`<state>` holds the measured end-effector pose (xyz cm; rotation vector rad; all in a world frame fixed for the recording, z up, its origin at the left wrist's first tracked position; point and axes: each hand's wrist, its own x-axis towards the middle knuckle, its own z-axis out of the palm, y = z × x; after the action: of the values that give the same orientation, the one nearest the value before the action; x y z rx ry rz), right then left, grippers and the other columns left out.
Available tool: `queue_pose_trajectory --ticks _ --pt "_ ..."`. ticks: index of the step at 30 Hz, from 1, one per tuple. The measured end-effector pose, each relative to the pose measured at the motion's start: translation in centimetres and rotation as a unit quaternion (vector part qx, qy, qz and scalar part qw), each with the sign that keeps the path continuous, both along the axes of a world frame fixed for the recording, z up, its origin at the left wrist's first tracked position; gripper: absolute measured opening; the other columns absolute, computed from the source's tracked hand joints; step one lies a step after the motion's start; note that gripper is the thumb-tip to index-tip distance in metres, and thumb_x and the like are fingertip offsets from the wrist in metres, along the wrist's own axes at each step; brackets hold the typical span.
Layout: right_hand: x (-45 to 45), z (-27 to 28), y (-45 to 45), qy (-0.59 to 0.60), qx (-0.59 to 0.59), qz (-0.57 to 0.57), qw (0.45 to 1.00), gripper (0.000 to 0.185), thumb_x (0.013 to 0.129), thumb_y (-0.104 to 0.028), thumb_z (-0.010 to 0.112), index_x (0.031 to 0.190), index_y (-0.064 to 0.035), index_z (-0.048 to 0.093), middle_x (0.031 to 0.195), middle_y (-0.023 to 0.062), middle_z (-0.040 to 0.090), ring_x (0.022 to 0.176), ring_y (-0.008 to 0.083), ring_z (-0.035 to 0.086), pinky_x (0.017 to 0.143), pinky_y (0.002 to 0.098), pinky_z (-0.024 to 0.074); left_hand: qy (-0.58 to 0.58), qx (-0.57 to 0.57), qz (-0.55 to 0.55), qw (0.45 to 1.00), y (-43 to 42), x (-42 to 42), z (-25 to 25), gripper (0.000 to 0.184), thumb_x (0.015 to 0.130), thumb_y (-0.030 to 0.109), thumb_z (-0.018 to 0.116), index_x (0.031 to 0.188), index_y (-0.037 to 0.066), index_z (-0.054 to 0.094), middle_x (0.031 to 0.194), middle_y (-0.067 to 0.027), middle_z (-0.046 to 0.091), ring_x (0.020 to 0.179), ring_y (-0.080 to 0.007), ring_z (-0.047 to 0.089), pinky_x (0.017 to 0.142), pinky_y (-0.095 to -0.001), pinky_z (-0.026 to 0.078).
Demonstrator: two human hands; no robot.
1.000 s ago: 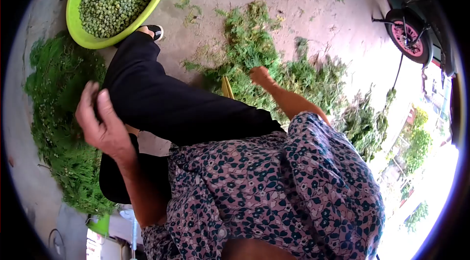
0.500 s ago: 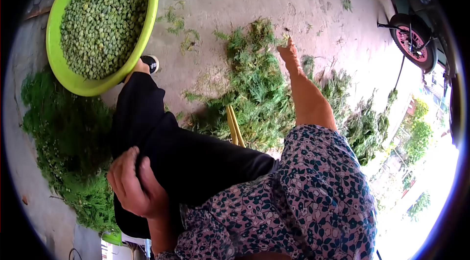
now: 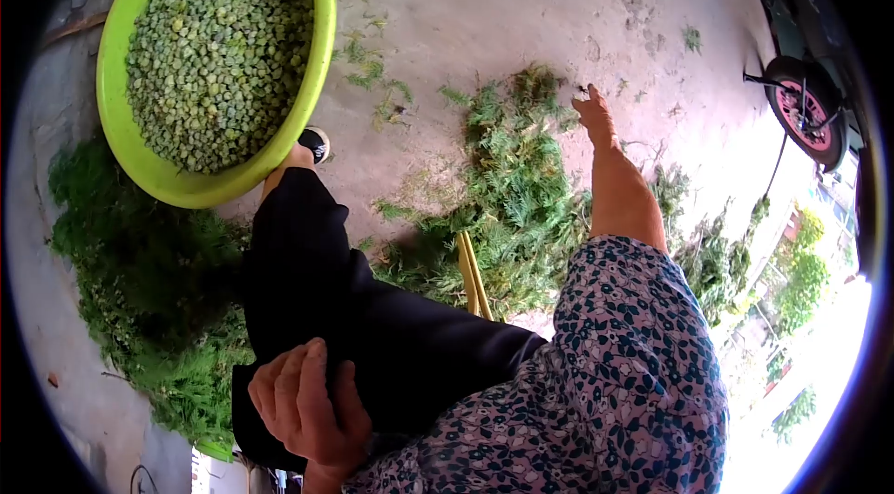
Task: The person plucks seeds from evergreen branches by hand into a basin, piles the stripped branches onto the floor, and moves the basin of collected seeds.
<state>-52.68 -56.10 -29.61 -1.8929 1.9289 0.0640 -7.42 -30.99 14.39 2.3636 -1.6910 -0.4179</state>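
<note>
My right hand (image 3: 596, 114) reaches out low over the floor, index finger and thumb apart, beside a small dark bit (image 3: 583, 89). Nothing clearly shows between its fingers. Just left of it lies a pile of feathery green cuttings (image 3: 521, 177). My left hand (image 3: 312, 403) hovers at or rests on my black trousers (image 3: 400, 336); I cannot tell which. Its fingers are loosely curled, the thumb stands apart, and it appears empty. A lime-green basin (image 3: 324, 47) full of small round green pods (image 3: 219, 56) stands at the upper left.
Leafy green stems (image 3: 149, 280) are heaped below the basin. Two yellow strips (image 3: 473, 275) stick up beside my leg. A shoe (image 3: 317, 145) is near the basin. At the right stands a vehicle wheel with a pink rim (image 3: 803, 112), with more cuttings (image 3: 717, 261) below it.
My right hand has stretched outward from over the cuttings to the small dark bit. My left hand has come down toward my trousers, its fingers more curled. The view has shifted, showing more of the basin.
</note>
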Motion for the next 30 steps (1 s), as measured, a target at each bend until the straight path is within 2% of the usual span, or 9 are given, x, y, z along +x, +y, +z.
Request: queue_pose_trajectory --ticks 7,11,14,18,19,24,26,29,30 --pt "7.5 5.9 -1.0 -0.078 0.142 -0.034 0.986 0.032 0.069 -0.015 0.061 0.097 0.0006 0.055 0.081 0.0121 0.06 0.073 0.0202 0.056 0.066 0.0307 0.0452 0.02 0.002 0.002 1.0 -0.5 -0.2 0.0 0.024 0.075 0.01 0.059 0.095 -0.003 0.058 0.084 -0.0112 0.059 0.074 -0.0249 0.056 0.068 -0.0356 0.041" --pt "11.0 5.1 3.4 -0.148 -0.055 0.014 0.987 0.029 0.068 -0.006 0.058 0.097 -0.0051 0.059 0.089 0.0133 0.059 0.084 0.0263 0.056 0.074 0.0346 0.0448 0.002 -0.002 -0.002 1.0 -0.2 -0.2 0.0 0.023 0.076 0.01 0.059 0.096 -0.002 0.058 0.084 -0.0111 0.059 0.074 -0.0246 0.056 0.068 -0.0351 0.041" --pt "9.6 2.7 4.5 -0.064 -0.189 -0.038 0.979 0.06 0.063 -0.005 0.061 0.12 -0.0061 0.041 0.118 0.0205 0.041 0.103 0.035 0.047 0.087 0.0373 0.0403 0.001 -0.012 -0.005 1.0 -0.1 -0.2 -0.1 0.023 0.076 0.01 0.059 0.095 -0.002 0.058 0.084 -0.0109 0.06 0.075 -0.0247 0.056 0.068 -0.035 0.041" --pt "4.2 -0.2 0.9 -0.109 -0.033 -0.183 0.977 0.068 0.062 -0.018 0.064 0.121 0.0012 0.036 0.125 0.0233 0.037 0.11 0.0339 0.043 0.09 0.0362 0.0384 0.011 -0.007 0.004 1.0 -0.2 0.0 -0.1 0.023 0.076 0.01 0.059 0.095 -0.002 0.058 0.083 -0.0109 0.06 0.075 -0.0247 0.057 0.069 -0.0352 0.041" --pt "4.0 0.4 -0.5 0.002 0.019 -0.093 0.996 0.071 0.062 -0.021 0.064 0.123 -0.0001 0.035 0.117 0.0207 0.046 0.105 0.0308 0.047 0.085 0.036 0.0415 0.017 -0.013 0.01 1.0 0.0 0.0 -0.2 0.023 0.075 0.01 0.059 0.095 -0.002 0.058 0.083 -0.0109 0.06 0.075 -0.0247 0.057 0.068 -0.0355 0.041" --pt "11.6 4.2 0.0 -0.322 0.077 -0.044 0.943 0.032 0.069 -0.002 0.057 0.101 -0.0018 0.06 0.086 0.0051 0.064 0.076 0.0129 0.057 0.069 0.026 0.0458 0.032 -0.026 0.018 0.999 0.1 0.1 -0.3 0.024 0.074 0.011 0.059 0.095 -0.002 0.059 0.084 -0.0111 0.06 0.075 -0.025 0.057 0.069 -0.0364 0.041" --pt "17.2 8.8 0.9 -0.452 0.16 -0.195 0.856 0.026 0.074 -0.001 0.054 0.099 -0.003 0.061 0.087 0.0049 0.064 0.076 0.0136 0.058 0.068 0.0249 0.0459 0.029 -0.023 0.016 0.999 0.2 0.1 -0.3 0.024 0.074 0.01 0.059 0.095 -0.001 0.059 0.084 -0.0109 0.06 0.076 -0.0249 0.057 0.07 -0.0364 0.041" --pt "17.2 7.5 0.7 -0.457 0.096 -0.25 0.848 0.026 0.073 -0.003 0.054 0.098 -0.0025 0.062 0.084 0.0079 0.064 0.074 0.0168 0.058 0.069 0.0268 0.0471 0.035 -0.027 0.017 0.999 0.4 0.2 -0.3 0.024 0.075 0.011 0.059 0.095 0.0 0.058 0.086 -0.0108 0.06 0.078 -0.0244 0.056 0.072 -0.0363 0.04" --pt "16.7 7.1 0.1 -0.348 0.078 -0.228 0.906 0.031 0.072 -0.008 0.057 0.103 -0.0016 0.059 0.092 0.0088 0.062 0.082 0.0185 0.058 0.073 0.0278 0.047 0.036 -0.028 0.017 0.999 0.5 0.3 -0.2 0.024 0.075 0.011 0.059 0.095 0.0 0.058 0.086 -0.0108 0.06 0.078 -0.0244 0.056 0.072 -0.0363 0.04"
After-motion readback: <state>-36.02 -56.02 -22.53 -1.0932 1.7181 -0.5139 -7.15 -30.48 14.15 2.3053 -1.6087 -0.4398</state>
